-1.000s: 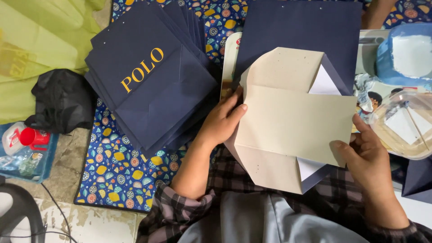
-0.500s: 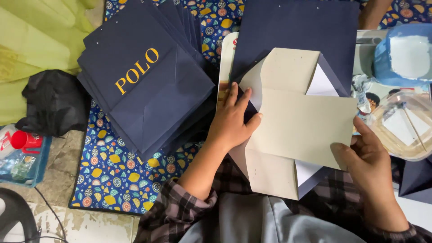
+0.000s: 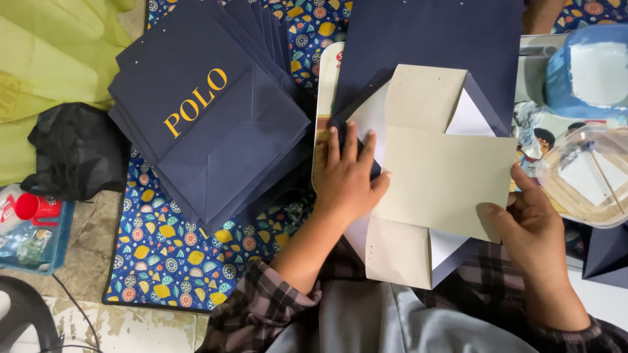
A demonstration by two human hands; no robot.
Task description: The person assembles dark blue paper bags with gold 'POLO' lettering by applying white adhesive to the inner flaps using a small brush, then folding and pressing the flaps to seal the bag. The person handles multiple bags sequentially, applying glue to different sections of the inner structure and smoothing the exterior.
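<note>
My left hand (image 3: 347,178) lies flat, fingers spread, pressing on the left flap of a navy paper bag bottom (image 3: 428,189) that is folded open, showing beige and white insides. My right hand (image 3: 531,225) pinches the lower right corner of the beige cardboard flap (image 3: 451,180). The bag's navy body (image 3: 432,36) stretches away from me. A fanned stack of finished navy paper bags (image 3: 209,124) with gold lettering lies to the left of my left hand.
A patterned blue mat (image 3: 176,255) covers the floor under the bags. A black bag (image 3: 75,150) and yellow-green cloth (image 3: 46,52) lie far left. A clear plastic tub (image 3: 589,176) and blue-rimmed container (image 3: 589,68) sit right. A red-capped bottle (image 3: 29,208) rests lower left.
My left hand slid from the flap's left edge up onto the bag bottom and flattened, fingers spread. The view shifted slightly. My right hand kept its hold on the flap corner.
</note>
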